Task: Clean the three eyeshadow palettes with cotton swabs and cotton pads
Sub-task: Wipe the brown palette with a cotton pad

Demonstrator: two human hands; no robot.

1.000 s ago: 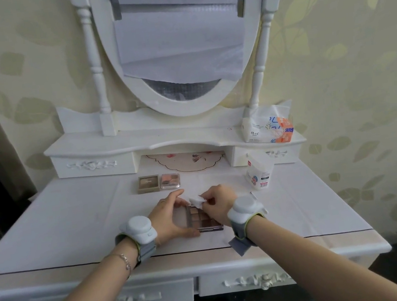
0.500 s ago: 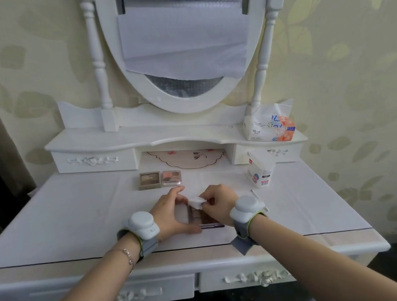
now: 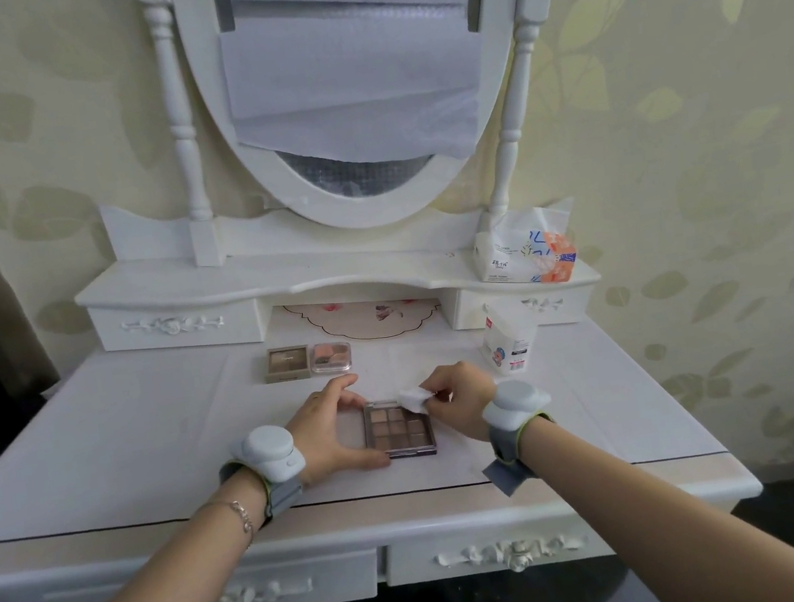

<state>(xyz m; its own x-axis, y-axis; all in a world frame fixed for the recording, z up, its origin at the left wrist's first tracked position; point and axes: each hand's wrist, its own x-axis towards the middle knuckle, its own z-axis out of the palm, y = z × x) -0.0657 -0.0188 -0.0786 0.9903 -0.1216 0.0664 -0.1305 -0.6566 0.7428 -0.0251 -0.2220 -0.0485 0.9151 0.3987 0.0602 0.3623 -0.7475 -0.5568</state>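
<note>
An open eyeshadow palette with several brown pans lies on the dressing table near its front edge. My left hand grips its left side, thumb at the near corner and fingers at the far corner. My right hand pinches a folded white cotton pad against the palette's upper right corner. Two more palettes lie farther back: a brown one and a pink one with a clear lid.
A white cotton pad pack stands to the right on the table. A tissue pack sits on the upper shelf at the right. An oval mirror covered with paper rises behind. Drawers run below the front edge.
My right hand with the cotton pad has shifted right, uncovering more of the palette's pans. The left hand keeps its grip. The camera has tilted slightly.
</note>
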